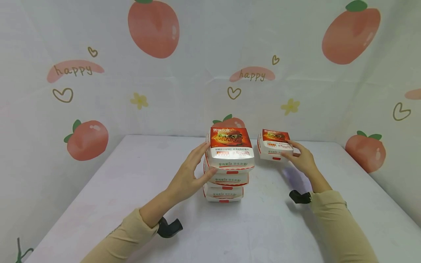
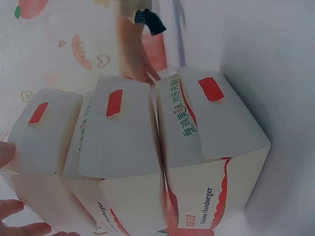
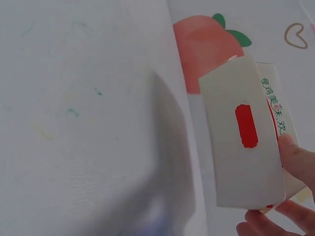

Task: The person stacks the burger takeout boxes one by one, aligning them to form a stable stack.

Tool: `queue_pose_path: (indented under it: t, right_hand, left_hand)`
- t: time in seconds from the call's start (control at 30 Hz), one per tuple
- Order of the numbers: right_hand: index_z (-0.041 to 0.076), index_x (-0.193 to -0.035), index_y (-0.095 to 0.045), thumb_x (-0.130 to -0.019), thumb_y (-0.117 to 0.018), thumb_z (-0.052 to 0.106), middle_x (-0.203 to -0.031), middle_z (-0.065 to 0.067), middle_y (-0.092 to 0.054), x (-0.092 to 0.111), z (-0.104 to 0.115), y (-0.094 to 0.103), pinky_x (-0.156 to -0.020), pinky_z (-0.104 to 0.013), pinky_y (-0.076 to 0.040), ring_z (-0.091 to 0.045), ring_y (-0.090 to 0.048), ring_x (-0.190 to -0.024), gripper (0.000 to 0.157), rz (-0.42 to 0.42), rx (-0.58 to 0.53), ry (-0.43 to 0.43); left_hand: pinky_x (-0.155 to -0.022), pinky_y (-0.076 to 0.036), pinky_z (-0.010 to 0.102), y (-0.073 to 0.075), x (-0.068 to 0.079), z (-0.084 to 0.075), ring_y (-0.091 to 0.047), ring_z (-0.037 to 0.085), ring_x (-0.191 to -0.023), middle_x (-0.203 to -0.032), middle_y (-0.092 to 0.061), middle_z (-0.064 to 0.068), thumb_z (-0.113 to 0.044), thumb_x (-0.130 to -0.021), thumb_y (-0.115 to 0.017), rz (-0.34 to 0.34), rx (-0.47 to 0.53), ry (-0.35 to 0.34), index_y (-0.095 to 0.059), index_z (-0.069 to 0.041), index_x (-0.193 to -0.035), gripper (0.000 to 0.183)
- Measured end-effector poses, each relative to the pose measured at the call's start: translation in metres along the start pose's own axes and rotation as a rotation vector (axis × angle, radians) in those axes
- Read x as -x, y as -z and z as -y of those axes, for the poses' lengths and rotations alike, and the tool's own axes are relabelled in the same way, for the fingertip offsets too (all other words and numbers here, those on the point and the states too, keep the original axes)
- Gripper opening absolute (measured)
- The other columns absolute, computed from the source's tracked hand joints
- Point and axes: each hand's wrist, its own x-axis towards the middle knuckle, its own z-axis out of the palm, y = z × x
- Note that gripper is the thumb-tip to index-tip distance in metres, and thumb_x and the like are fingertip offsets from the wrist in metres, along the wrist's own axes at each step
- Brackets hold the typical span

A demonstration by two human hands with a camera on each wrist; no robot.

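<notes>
Three white hamburger boxes stand stacked mid-table in the head view: a top box (image 1: 231, 153) with a red burger-print lid, a middle box (image 1: 230, 179) and a bottom box (image 1: 223, 194). My left hand (image 1: 189, 177) touches the top box at its left side and front corner, fingers fairly straight. Farther right, my right hand (image 1: 304, 160) grips another hamburger box (image 1: 274, 146) by its right side, raised off the table. In the right wrist view, the thumb lies on that box's (image 3: 241, 172) front and fingers show below.
A white tabletop (image 1: 148, 164) extends around the stack. Behind it hangs a white backdrop (image 1: 190, 91) printed with peaches, hearts and the word "happy". Black straps hang from the wrists. A green string (image 1: 21, 252) shows at the lower left edge.
</notes>
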Motion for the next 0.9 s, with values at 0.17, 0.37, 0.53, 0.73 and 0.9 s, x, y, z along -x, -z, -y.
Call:
queue_pose_path:
  t: [0.17, 0.37, 0.53, 0.73, 0.9]
  right_hand:
    - [0.011, -0.148, -0.025, -0.092, -0.057, 0.038, -0.149, -0.028, -0.024, 0.003, 0.007, 0.003, -0.091, -0.055, -0.049, -0.051, -0.043, -0.123, 0.07, -0.012, 0.0, 0.011]
    - [0.013, -0.148, -0.024, -0.092, -0.056, 0.038, -0.15, -0.028, -0.023, 0.007, 0.017, 0.007, -0.091, -0.056, -0.049, -0.052, -0.042, -0.124, 0.07, -0.024, 0.0, 0.009]
    - [0.014, -0.148, -0.025, -0.091, -0.057, 0.039, -0.15, -0.027, -0.024, 0.009, 0.024, 0.009, -0.091, -0.057, -0.049, -0.052, -0.042, -0.123, 0.071, -0.043, 0.002, 0.015]
    - [0.014, -0.148, -0.026, -0.09, -0.058, 0.041, -0.149, -0.027, -0.026, 0.011, 0.029, 0.012, -0.088, -0.056, -0.05, -0.051, -0.044, -0.123, 0.071, -0.063, 0.017, 0.026]
    - [0.015, -0.148, -0.027, -0.09, -0.057, 0.042, -0.149, -0.027, -0.025, 0.015, 0.037, 0.015, -0.088, -0.055, -0.051, -0.051, -0.044, -0.122, 0.071, -0.07, 0.018, 0.031]
  left_hand:
    - [-0.104, -0.044, 0.045, -0.001, 0.0, 0.0, -0.032, 0.024, -0.139, -0.151, -0.031, 0.006, -0.027, -0.09, -0.061, -0.001, -0.001, 0.0, -0.025, -0.016, -0.148, 0.069]
    - [-0.104, -0.044, 0.044, -0.001, 0.0, 0.001, -0.032, 0.023, -0.139, -0.151, -0.031, 0.006, -0.028, -0.09, -0.061, -0.001, 0.004, 0.014, -0.025, -0.011, -0.148, 0.07]
    - [-0.104, -0.044, 0.044, -0.002, 0.0, 0.001, -0.032, 0.023, -0.139, -0.151, -0.031, 0.006, -0.027, -0.09, -0.061, -0.005, 0.008, 0.012, -0.025, -0.011, -0.148, 0.07]
    - [-0.104, -0.044, 0.045, -0.002, 0.0, 0.001, -0.032, 0.023, -0.139, -0.151, -0.031, 0.006, -0.027, -0.09, -0.061, -0.005, 0.011, 0.015, -0.026, -0.01, -0.147, 0.069]
    - [-0.104, -0.044, 0.045, -0.002, 0.0, 0.0, -0.032, 0.023, -0.139, -0.151, -0.031, 0.006, -0.027, -0.09, -0.061, -0.003, 0.011, 0.019, -0.026, -0.01, -0.147, 0.069]
